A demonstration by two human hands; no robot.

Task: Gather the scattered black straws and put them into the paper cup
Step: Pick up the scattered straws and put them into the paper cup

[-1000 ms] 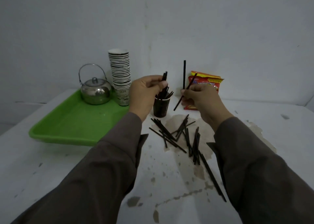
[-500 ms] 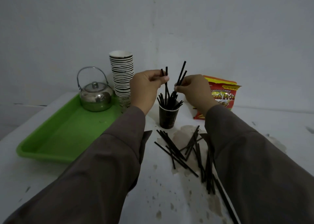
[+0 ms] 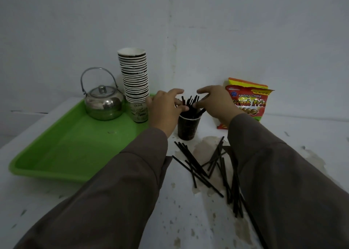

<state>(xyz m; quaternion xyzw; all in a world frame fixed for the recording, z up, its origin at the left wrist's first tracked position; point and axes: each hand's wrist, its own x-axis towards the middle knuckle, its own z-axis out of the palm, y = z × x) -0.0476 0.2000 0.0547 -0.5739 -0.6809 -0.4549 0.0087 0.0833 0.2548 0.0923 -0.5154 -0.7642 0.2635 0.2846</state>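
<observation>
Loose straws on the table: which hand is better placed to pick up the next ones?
Right, probably. The loose straws lie mostly under the right sleeve, directly behind the right hand. The left hand, also open-fingered at the paper cup, would reach across.

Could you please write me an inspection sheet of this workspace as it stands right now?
Surface: white table, stained and speckled with brown marks.
Job's things: dark paper cup upright, holding a bunch of black straws; many loose straws lie scattered on the table in front of it.
Clutter: green tray holding a steel kettle and a tall stack of paper cups; snack bag standing behind the right arm.
Hands: left hand and right hand open, either side of the straws in the cup, holding nothing.
Cables: nothing seen.
Surroundings: bare pale wall.
</observation>
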